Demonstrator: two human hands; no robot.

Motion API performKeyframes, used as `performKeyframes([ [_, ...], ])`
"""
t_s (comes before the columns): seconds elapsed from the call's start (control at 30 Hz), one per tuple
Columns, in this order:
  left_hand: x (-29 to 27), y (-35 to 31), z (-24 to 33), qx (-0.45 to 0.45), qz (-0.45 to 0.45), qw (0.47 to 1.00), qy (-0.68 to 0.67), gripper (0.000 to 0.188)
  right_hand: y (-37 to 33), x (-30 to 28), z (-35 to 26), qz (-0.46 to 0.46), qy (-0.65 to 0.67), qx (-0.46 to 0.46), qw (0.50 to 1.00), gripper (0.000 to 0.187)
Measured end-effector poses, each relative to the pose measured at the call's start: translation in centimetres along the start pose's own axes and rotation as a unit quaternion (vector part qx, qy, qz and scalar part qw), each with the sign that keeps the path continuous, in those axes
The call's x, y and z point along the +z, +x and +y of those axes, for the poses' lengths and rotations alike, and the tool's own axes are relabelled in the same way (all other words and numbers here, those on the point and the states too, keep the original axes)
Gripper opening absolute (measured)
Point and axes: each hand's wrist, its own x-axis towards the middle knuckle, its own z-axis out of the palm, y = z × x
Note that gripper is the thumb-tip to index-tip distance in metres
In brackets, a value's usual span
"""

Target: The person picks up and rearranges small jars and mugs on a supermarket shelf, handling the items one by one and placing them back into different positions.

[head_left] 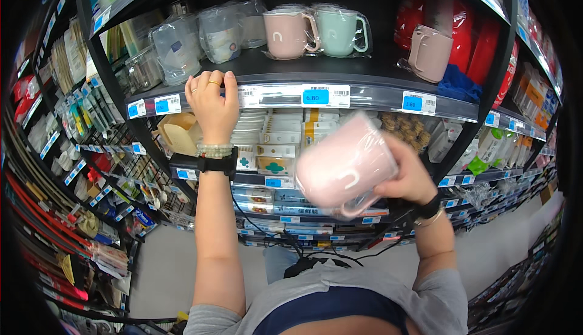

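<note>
A pink mug [343,168] in clear wrap is tilted in front of the shelf, slightly blurred, its handle low. My right hand [408,168] grips it at the right-hand end. My left hand [212,101] rests at the front edge of the upper shelf [273,92], fingers curled over the lip. Just behind that hand are wrapped clear plastic jugs [176,50]. On the same shelf stand another pink mug [288,34], a mint-green mug [340,31] and, farther right, a pale pink mug [430,53] tilted beside red packages.
Below the mugs, a lower shelf holds small white packets [276,130] and brown round items [405,127]. Price tags [326,96] line the shelf edges. Racks of hanging goods [85,116] stand at the left. A black cable [328,253] runs near my body.
</note>
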Motion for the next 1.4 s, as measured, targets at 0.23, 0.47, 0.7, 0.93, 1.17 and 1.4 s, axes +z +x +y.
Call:
performKeyframes([
  [0.23,0.0,0.3,0.7,-0.007,-0.002,1.000,-0.017,0.025,10.2,-3.8,-12.5,-0.033,-0.213,-0.212,0.953,0.067],
  [0.47,-0.5,0.4,0.5,-0.016,-0.006,1.000,0.001,0.024,19.6,-3.3,-14.8,-0.082,-0.541,-0.143,0.825,0.070],
  [0.7,-0.1,0.2,0.5,-0.020,-0.020,1.000,0.001,0.025,22.5,-3.6,-13.2,-0.113,-0.557,-0.095,0.817,0.070],
  [0.93,0.1,0.1,0.4,-0.001,0.012,1.000,0.004,0.027,22.3,-4.1,-12.4,-0.119,-0.514,-0.071,0.846,0.065],
  [1.17,0.1,0.1,0.5,-0.002,0.009,1.000,0.003,0.026,22.9,-3.1,-12.4,-0.100,-0.552,-0.054,0.826,0.056],
  [1.4,0.0,0.2,0.5,0.005,0.010,1.000,0.004,0.024,23.2,-3.1,-11.6,-0.093,-0.524,-0.020,0.846,0.058],
])
